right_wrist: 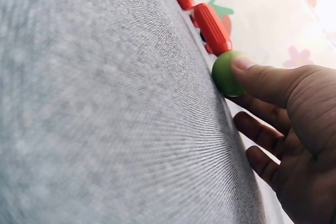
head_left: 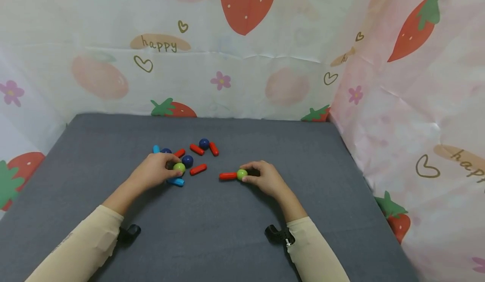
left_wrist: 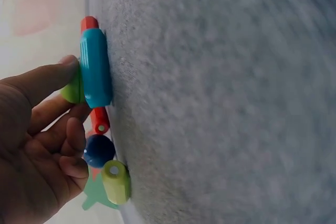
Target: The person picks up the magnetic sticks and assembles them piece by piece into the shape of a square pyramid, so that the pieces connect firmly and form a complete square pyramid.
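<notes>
Nearer the left edge of the surface (head_left: 212, 240), a green ball (head_left: 179, 168) is pinched by the left hand (head_left: 154, 170); nearer the right, a second ball (head_left: 242, 174), abutting a red rod (head_left: 227, 176), by the right hand (head_left: 267, 179).

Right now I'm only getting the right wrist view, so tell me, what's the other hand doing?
Observer: In the head view, the left hand is pinching a green ball.
Operator: Okay, what's right by that ball, on the person's side?
Observer: A light blue stick, just on the near side of it.
Operator: And is there any yellow-green stick around? I can't see one.
Observer: Yes, the left wrist view shows a yellow-green stick next to a dark blue ball.
</notes>
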`<state>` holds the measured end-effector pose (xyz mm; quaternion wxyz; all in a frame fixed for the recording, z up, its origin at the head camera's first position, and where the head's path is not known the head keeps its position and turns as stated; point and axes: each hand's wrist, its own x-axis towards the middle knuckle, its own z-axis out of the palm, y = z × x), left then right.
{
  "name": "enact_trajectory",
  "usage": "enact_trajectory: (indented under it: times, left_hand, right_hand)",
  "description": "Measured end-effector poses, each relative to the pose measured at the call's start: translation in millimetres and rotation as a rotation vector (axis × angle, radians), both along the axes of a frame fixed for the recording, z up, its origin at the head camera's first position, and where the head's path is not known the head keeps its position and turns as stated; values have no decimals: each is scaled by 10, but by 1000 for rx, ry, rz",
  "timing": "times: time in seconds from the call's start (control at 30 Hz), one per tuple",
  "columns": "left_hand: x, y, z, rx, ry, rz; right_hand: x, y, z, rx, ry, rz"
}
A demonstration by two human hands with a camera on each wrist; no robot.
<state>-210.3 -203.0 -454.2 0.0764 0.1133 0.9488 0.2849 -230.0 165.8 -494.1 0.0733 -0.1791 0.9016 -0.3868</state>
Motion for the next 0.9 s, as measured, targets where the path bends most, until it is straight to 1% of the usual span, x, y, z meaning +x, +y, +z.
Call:
enact_trajectory:
  times: [0.13, 0.33, 0.47, 0.67, 0.8, 0.9]
  left_hand:
    - [20, 58, 30, 16, 24, 12]
    - [31, 187, 50, 60, 58, 4]
    - [38, 291, 52, 83, 46, -2]
    - [68, 431, 8, 115, 31, -26]
    - [86, 512, -15, 142, 25, -30]
    - [92, 568, -26, 139, 21, -25]
  right_hand:
    - [0, 10, 10, -7, 1, 1]
    - [2, 24, 17, -10, 4, 4]
    - [-5, 27, 12, -9, 9, -1]
    - [-12, 20, -8, -6, 17, -2]
    - [-11, 17, -21, -9, 22, 1]
    - [-7, 17, -15, -18, 15, 0]
